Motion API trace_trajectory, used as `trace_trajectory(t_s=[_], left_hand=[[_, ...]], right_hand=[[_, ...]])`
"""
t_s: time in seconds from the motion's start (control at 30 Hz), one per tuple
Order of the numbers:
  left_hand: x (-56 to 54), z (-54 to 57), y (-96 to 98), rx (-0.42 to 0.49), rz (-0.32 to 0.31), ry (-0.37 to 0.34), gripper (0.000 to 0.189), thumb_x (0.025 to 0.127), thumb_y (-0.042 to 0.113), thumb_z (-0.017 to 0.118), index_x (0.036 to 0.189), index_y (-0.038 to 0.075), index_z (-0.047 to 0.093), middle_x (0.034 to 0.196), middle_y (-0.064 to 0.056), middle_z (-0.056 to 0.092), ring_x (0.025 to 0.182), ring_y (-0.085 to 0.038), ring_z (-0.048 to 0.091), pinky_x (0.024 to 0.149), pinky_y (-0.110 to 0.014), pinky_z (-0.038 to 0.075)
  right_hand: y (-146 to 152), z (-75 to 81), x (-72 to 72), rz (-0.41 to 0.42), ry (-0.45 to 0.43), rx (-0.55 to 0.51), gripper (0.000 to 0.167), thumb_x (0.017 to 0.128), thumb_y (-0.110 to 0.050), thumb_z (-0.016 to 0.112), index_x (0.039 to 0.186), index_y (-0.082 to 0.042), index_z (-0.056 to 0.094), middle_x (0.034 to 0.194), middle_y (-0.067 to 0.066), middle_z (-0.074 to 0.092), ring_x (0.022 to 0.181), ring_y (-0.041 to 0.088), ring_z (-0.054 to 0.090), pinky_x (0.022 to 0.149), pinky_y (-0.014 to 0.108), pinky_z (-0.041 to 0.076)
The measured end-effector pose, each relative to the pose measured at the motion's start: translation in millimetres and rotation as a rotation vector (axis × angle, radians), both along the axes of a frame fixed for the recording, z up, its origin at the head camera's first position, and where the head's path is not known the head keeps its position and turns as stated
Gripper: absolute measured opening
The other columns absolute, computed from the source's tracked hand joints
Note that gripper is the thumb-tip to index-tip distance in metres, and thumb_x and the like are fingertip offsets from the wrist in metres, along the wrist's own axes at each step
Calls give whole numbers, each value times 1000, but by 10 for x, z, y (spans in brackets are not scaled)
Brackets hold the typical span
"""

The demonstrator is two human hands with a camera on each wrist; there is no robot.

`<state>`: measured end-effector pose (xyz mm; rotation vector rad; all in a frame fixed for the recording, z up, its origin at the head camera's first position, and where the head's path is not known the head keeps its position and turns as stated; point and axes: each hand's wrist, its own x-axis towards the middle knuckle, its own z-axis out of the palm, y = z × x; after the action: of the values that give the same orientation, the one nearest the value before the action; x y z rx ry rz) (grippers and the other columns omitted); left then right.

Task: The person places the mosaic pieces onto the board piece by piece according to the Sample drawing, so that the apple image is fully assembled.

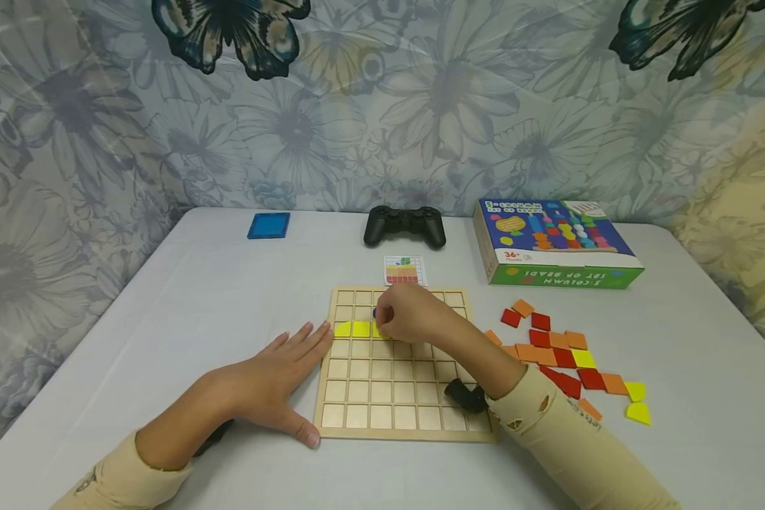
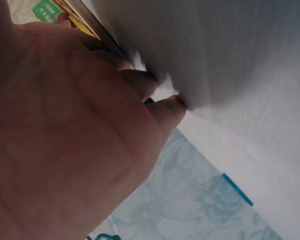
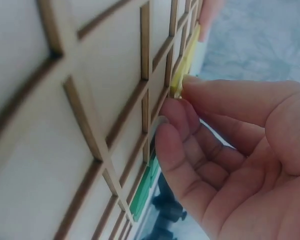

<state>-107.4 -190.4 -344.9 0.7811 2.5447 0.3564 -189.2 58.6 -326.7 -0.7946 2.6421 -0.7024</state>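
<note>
A wooden grid board point(image 1: 350, 413) lies on the table. Two yellow tiles point(image 1: 360, 329) sit side by side in one of its upper rows. Over the third cell of that row, my right hand point(image 1: 409, 313) pinches a yellow tile point(image 3: 177, 84) between thumb and forefinger, low against the grid. Green pieces point(image 3: 144, 186) show in the board in the right wrist view; in the head view the hand hides them. My left hand point(image 1: 280, 382) lies spread on the table, fingertips and thumb against the board's left edge. A small picture card point(image 1: 404, 269) lies beyond the board.
Loose red, orange and yellow tiles point(image 1: 583, 358) are scattered right of the board, partly behind the right forearm. At the back stand a boxed bead set point(image 1: 557, 244), a black game controller point(image 1: 404, 223) and a flat blue square tray point(image 1: 269, 225). A flowered cloth hangs behind.
</note>
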Motion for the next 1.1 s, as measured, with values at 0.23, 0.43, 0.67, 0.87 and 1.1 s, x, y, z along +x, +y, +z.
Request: trace_trajectory(t_s=[0.23, 0.43, 0.67, 0.87, 1.1], left_hand=[[9, -5, 8, -6, 14, -9, 140, 60, 83, 70, 163, 14, 4, 167, -1, -3, 152, -25, -4, 120, -51, 4], [9, -9, 9, 3, 7, -4, 141, 60, 83, 70, 162, 13, 5, 167, -2, -3, 152, -26, -5, 120, -51, 3], [-8, 1, 19, -8, 8, -12, 141, 59, 83, 70, 162, 13, 3, 167, 0, -5, 152, -25, -6, 120, -51, 3], [-14, 4, 26, -20, 18, -23, 142, 59, 83, 70, 162, 15, 1, 167, 2, -6, 152, -23, -7, 120, -51, 2], [-10, -6, 26, -25, 17, -20, 142, 59, 83, 70, 162, 14, 1, 167, 1, -6, 152, -24, -7, 120, -52, 2]], right_hand=[[71, 14, 87, -11, 9, -19, 15, 86, -5, 74, 75, -14, 69, 74, -6, 62, 73, 13, 54, 68, 29, 47], [411, 69, 189, -31, 50, -38, 10, 89, -9, 72, 80, -15, 72, 74, -5, 60, 74, 15, 54, 68, 32, 48], [1191, 174, 306, -172, 23, 9, 6, 91, -14, 73, 95, -10, 74, 81, -2, 63, 76, 19, 55, 65, 33, 49], [1909, 175, 419, -313, 24, 107, 14, 91, -14, 73, 102, -5, 73, 86, 1, 64, 78, 21, 55, 63, 32, 52], [2530, 157, 519, -369, -73, 235, 17, 90, -14, 73, 101, -2, 71, 86, 1, 62, 77, 22, 55, 61, 34, 50]])
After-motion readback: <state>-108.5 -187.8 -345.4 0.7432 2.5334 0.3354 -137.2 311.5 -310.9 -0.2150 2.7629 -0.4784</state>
